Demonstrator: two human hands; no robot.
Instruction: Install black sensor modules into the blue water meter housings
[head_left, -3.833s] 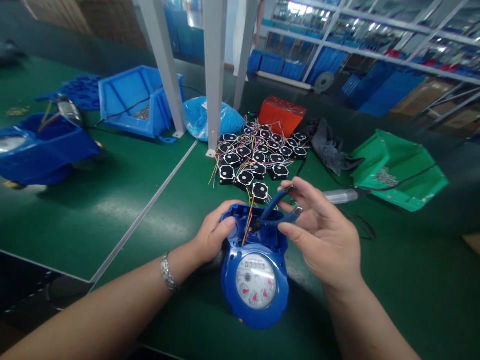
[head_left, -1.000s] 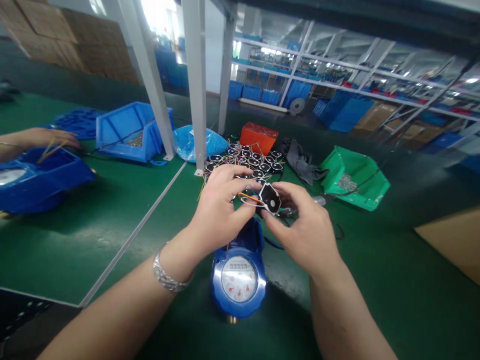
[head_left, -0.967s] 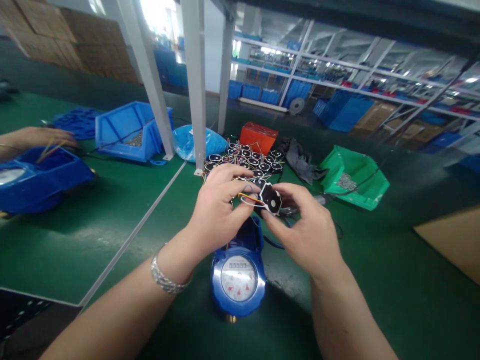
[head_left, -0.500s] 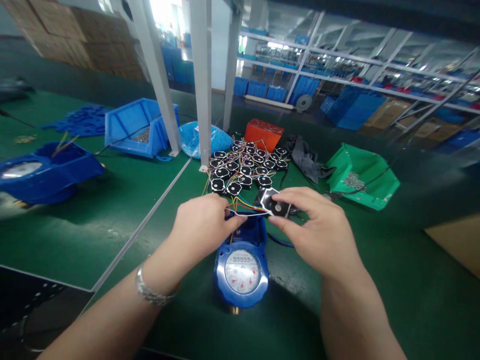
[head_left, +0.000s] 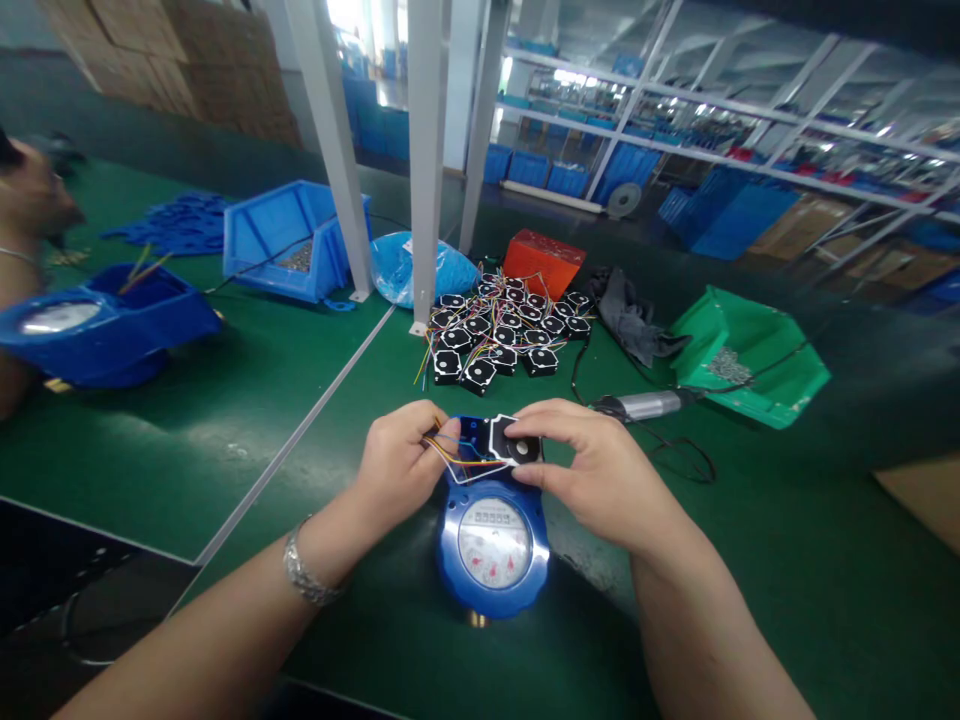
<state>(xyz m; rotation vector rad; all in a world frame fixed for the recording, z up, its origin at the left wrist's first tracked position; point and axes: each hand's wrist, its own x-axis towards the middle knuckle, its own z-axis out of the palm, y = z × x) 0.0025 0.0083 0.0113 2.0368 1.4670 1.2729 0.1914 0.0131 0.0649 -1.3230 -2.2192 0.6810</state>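
A blue water meter with a round white dial stands on the green bench, its open rectangular box at the far side. Between the thumb and fingers of my right hand is a black module with a white outline, held over the right part of that box. Coloured wires run from the module to my left hand, which is closed on them at the box's left edge. The inside of the box shows only at its left part; the module covers the rest.
Behind the meter lies a pile of similar black modules with wires, beside an orange box. An electric screwdriver and a green bin of screws lie right. At left are another meter, a blue bin and another person's hand.
My right hand has lowered the module from above onto the meter's box. My left hand has drawn the wires to the left. Another person's hand has appeared at far left.
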